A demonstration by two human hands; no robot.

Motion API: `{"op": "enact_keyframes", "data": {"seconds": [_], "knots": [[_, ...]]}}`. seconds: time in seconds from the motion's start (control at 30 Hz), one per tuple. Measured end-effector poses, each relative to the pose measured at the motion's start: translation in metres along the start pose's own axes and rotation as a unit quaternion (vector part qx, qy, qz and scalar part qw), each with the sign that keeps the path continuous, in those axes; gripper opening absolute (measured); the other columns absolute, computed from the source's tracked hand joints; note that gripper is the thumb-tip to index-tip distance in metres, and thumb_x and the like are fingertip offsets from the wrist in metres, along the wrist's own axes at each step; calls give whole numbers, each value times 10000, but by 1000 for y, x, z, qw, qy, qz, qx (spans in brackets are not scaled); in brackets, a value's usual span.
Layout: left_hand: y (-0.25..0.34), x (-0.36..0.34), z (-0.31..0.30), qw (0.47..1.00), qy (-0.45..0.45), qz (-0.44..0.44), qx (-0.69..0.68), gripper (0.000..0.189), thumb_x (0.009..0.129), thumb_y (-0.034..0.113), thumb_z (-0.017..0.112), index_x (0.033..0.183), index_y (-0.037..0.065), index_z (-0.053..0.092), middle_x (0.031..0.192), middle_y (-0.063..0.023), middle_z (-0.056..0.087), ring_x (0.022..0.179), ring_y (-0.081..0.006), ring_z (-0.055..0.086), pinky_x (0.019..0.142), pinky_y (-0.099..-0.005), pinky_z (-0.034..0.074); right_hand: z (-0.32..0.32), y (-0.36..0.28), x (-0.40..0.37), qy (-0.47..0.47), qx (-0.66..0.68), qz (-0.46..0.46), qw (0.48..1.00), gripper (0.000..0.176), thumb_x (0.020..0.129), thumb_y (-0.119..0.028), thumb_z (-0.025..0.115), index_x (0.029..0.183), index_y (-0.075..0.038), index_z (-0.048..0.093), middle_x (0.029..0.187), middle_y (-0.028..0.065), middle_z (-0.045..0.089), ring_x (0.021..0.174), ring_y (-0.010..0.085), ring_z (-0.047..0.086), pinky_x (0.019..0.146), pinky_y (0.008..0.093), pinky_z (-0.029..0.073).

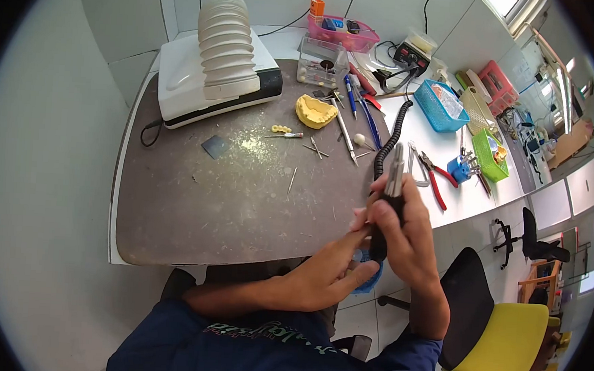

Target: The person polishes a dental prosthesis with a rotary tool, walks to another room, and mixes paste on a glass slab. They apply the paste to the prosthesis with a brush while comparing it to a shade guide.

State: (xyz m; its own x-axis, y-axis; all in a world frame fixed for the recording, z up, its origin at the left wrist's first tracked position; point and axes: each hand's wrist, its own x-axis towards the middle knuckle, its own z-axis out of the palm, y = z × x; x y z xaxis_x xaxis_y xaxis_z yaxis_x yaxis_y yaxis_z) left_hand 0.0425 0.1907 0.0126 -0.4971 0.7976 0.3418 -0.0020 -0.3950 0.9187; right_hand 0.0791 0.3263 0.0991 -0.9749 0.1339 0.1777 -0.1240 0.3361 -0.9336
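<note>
Both hands hold a dark handpiece (pixel 393 198) with a silver metal tip, upright past the bench's right front edge. My right hand (pixel 406 236) wraps round its body, thumb along the side. My left hand (pixel 336 266) grips its lower end from the left. A black coiled cord (pixel 394 133) runs on the bench just beyond the handpiece. On the brown bench top (pixel 241 209) lie a yellow dental cast (pixel 315 112), a small yellow row of teeth (pixel 281 129), several thin burs and a white-handled tool (pixel 344 134).
A white machine with a ribbed hose (pixel 227 42) stands at the back left. Red-handled pliers (pixel 436 187), a blue bur holder (pixel 460 169), a blue basket (pixel 441 106) and a green basket (pixel 490 156) are to the right. A yellow chair (pixel 505 334) stands at the lower right.
</note>
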Motion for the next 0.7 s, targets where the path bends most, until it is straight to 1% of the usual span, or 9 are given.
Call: {"op": "enact_keyframes", "data": {"seconds": [0.13,0.2,0.23,0.4,0.5,0.53,0.57,0.6,0.7], "knots": [[9,-6,13,993,77,76,56,222,991,187,550,1066,-7,472,898,-104,524,785,-161,514,690,-320,464,-29,-5,39,133,-414,-75,897,141,894,-101,632,952,6,560,819,189,625,670,309,631,620,414,456],[22,-14,-5,998,-13,-29,46,113,960,52,547,880,36,469,979,-97,545,889,-139,509,824,-304,443,-41,5,59,142,-452,-105,874,150,861,-105,653,896,19,576,845,199,620,738,392,615,670,463,461],[25,-14,-5,996,58,24,71,323,933,3,562,704,62,342,767,-30,491,698,-85,381,622,-269,355,-46,13,69,97,-477,-101,868,156,852,-107,658,891,25,585,863,198,623,772,388,624,688,474,464],[33,-22,-18,982,118,79,120,365,880,-84,578,662,72,330,586,49,326,556,-29,276,469,-260,209,-35,39,97,12,-564,-48,824,157,820,-92,658,924,26,658,954,193,646,907,396,648,816,473,512],[34,-17,-18,977,164,118,72,248,885,-70,581,770,78,418,683,32,425,587,-20,342,483,-221,274,-29,34,104,10,-568,-7,823,153,824,-103,642,896,24,688,969,225,656,927,406,658,829,474,523],[41,-9,-15,972,212,99,-1,185,888,-42,596,911,66,448,781,7,469,615,-23,384,497,-205,316,-28,35,105,9,-572,0,820,154,828,-106,633,880,26,693,965,236,660,920,407,661,819,478,525],[46,-3,-14,960,260,77,-75,220,892,-13,612,1053,54,478,880,-18,514,642,-25,426,512,-188,358,-26,35,107,12,-571,7,821,154,828,-106,633,880,26,693,965,236,660,920,407,661,819,478,525],[44,0,-18,962,253,72,-77,220,892,-13,612,1053,54,478,880,-18,514,642,-25,426,512,-188,358,-26,35,108,1,-566,22,824,174,828,-135,643,885,23,688,958,225,659,930,398,651,821,479,514],[38,5,-34,963,232,84,-107,506,897,64,624,1341,23,385,1033,-61,518,729,-68,485,581,-195,426,-36,39,113,-10,-555,31,831,269,843,-245,664,896,19,677,885,213,663,915,383,637,800,476,492]]}}
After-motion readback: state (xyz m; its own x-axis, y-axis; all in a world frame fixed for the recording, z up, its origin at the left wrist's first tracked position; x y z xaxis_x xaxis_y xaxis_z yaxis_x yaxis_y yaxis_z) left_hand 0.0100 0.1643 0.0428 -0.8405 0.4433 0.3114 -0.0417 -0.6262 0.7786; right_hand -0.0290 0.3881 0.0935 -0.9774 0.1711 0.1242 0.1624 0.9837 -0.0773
